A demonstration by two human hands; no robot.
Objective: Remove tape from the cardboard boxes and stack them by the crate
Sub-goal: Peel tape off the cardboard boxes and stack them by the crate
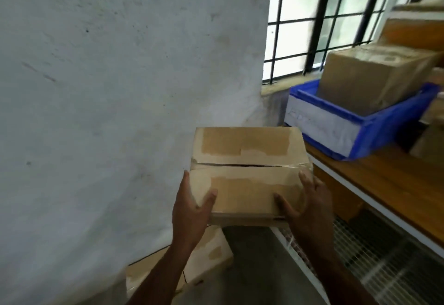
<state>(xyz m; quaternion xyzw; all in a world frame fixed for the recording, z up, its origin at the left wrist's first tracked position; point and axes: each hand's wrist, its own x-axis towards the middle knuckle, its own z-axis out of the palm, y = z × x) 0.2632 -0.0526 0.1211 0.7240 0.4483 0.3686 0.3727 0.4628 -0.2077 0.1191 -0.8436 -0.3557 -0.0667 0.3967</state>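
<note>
I carry a cardboard box (247,168) in the air at the middle of the view. Its top flaps meet in a dark slit, with torn paler patches where tape sat and a strip of clear tape at the right end. My left hand (192,211) grips its left near corner, thumb on top. My right hand (310,206) grips the right near corner, thumb on top and fingers along the side. A blue crate (360,131) with a white label stands on the wooden shelf (389,184) to the right, holding another cardboard box (374,79).
A white wall (108,112) fills the left. A barred window (319,21) is behind the crate. More boxes (418,31) stack at the far right. On the floor below lie flattened or low cardboard boxes (206,261). A wire mesh rack (374,264) runs under the shelf.
</note>
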